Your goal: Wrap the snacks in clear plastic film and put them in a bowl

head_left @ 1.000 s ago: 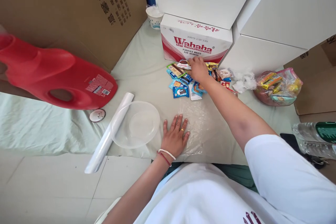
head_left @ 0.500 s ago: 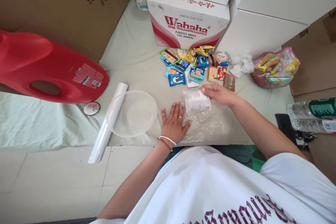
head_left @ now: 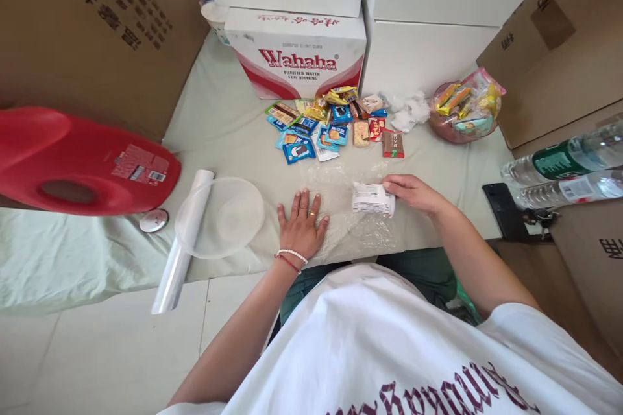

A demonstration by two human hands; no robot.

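Observation:
My left hand lies flat with fingers spread on the cloth-covered table, at the left edge of a sheet of clear plastic film. Pinched between the thumb and fingers of my right hand is the right end of a small white packet covered in printed text. The packet is over the film; whether it touches it I cannot tell. Left of my left hand is a round translucent plastic dish or lid. A roll of plastic film lies slanted against it, its near end past the table edge.
Behind the film lie several wrapped snacks, in front of a Wahaha carton. Crumpled white tissue and a bowl of snacks are further right. A red jug is at left; bottles and a phone at right.
My right hand has moved the white packet rightward and a little nearer my body, away from my left hand. My left hand stays flat. The camera view has shifted, moving the background.

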